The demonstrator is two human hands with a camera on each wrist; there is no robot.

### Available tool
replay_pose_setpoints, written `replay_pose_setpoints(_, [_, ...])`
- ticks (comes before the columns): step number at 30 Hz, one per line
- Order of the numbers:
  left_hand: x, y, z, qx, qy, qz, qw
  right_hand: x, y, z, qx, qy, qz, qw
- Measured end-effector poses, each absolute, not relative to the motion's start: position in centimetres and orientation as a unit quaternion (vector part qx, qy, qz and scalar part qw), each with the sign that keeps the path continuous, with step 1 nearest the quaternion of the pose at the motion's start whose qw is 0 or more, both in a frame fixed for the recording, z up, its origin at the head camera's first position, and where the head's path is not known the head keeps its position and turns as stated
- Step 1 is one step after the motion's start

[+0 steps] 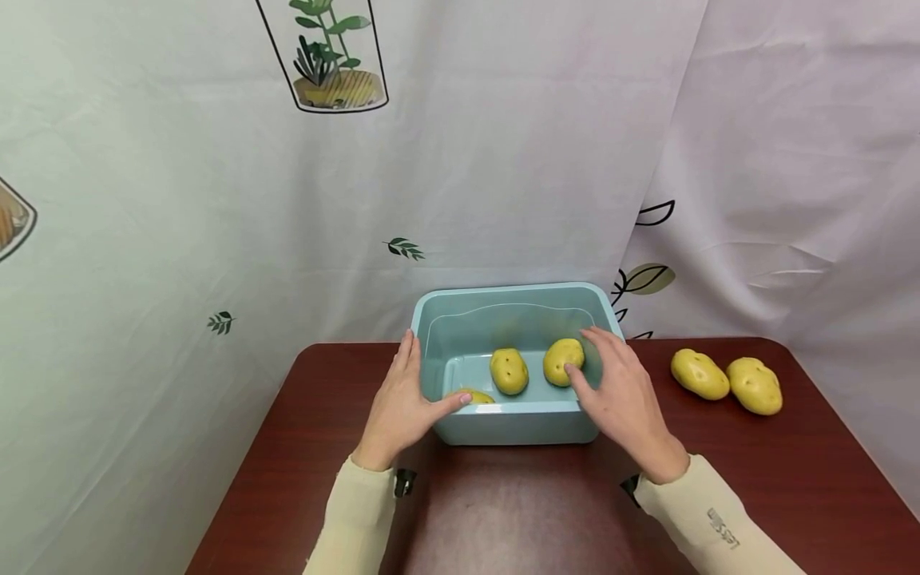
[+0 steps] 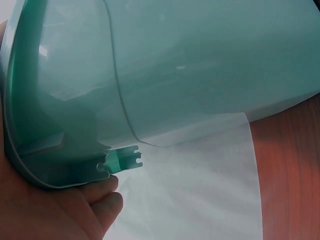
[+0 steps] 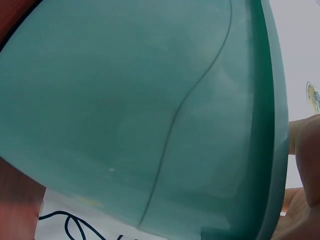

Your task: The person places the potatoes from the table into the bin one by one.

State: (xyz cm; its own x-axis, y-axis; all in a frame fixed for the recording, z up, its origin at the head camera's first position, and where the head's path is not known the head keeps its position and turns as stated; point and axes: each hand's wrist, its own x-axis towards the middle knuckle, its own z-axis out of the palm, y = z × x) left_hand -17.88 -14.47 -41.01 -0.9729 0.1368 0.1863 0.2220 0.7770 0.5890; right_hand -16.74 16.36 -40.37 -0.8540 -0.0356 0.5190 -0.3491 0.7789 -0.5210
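A light blue plastic bin (image 1: 521, 427) stands at the back of the table with three yellow potatoes inside. My left hand (image 1: 402, 411) holds its front left corner, thumb over the front rim and fingers along the outer left side; the left wrist view shows fingertips (image 2: 112, 205) under the corner. Beside the thumb, one potato (image 1: 477, 396) is mostly hidden by the front wall. Another potato (image 1: 509, 372) lies mid-bin. My right hand (image 1: 625, 391) reaches over the front right corner with fingers spread, its thumb overlapping the edge of the right potato (image 1: 564, 362) in the head view.
Two more potatoes, one (image 1: 699, 374) left of the other (image 1: 755, 386), lie on the dark red-brown table (image 1: 525, 511) right of the bin. A patterned white curtain (image 1: 503, 176) hangs behind. In the right wrist view a dark cable (image 3: 75, 222) shows past the bin.
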Motion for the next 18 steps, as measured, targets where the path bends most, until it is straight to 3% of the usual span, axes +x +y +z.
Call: replay_pose_setpoints(18, [-17.9,-14.5,-40.9,-0.095,-0.943,-0.313,0.06,-15.9,22.2,-39.8,0.058,-0.911,0.309,0.268])
